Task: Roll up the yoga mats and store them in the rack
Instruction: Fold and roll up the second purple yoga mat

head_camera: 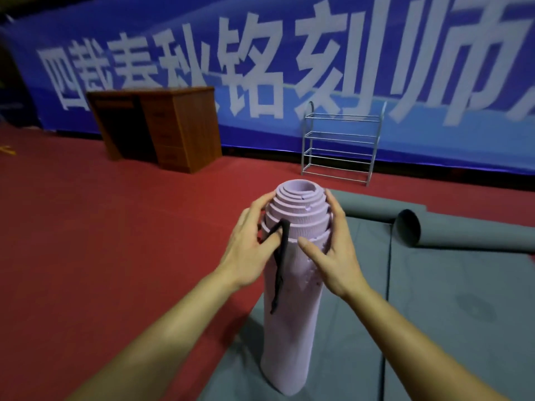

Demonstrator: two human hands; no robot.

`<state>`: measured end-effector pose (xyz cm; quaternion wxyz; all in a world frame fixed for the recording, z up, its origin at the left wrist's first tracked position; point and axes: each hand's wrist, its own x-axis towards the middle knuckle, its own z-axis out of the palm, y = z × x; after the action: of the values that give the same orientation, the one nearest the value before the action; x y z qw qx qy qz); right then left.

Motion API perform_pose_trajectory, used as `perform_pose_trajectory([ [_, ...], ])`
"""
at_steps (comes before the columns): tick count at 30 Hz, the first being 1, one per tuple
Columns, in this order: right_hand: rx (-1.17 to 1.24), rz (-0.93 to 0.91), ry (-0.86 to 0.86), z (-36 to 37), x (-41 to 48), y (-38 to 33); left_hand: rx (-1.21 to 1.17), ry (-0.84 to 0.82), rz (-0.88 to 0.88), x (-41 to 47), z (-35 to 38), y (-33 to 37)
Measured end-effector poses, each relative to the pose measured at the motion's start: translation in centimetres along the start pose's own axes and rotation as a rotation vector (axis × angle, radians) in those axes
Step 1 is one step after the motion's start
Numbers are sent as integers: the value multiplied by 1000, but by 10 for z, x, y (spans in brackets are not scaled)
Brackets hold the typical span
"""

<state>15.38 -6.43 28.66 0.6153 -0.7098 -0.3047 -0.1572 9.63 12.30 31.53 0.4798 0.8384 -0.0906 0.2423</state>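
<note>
A rolled lilac yoga mat (292,308) stands upright on end in front of me, its inner layers telescoped upward at the top. My left hand (249,250) grips the roll's upper left side and pinches a black strap (280,264) that hangs down the roll. My right hand (333,247) curls round the roll's upper right side. Grey mats (434,314) lie flat under and to the right of the roll, and one grey mat (451,231) is partly rolled at its far end. A silver wire rack (341,140) stands empty against the banner.
A brown wooden desk (162,125) stands at the back left on the red floor (101,227). A blue banner (289,68) with white characters covers the back wall.
</note>
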Motion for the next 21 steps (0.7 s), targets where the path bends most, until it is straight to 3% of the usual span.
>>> perform_pose_trajectory([
  [5,-108,40,31,6,28,-1,102,-59,2,25,12,-7],
  [8,-114,111,32,13,35,-1,109,5,-13,33,19,-14],
  [13,-106,36,-41,16,41,12,249,108,-66,34,26,-12],
  [21,-256,-16,-202,27,23,3,438,123,-122,12,-1,-12],
])
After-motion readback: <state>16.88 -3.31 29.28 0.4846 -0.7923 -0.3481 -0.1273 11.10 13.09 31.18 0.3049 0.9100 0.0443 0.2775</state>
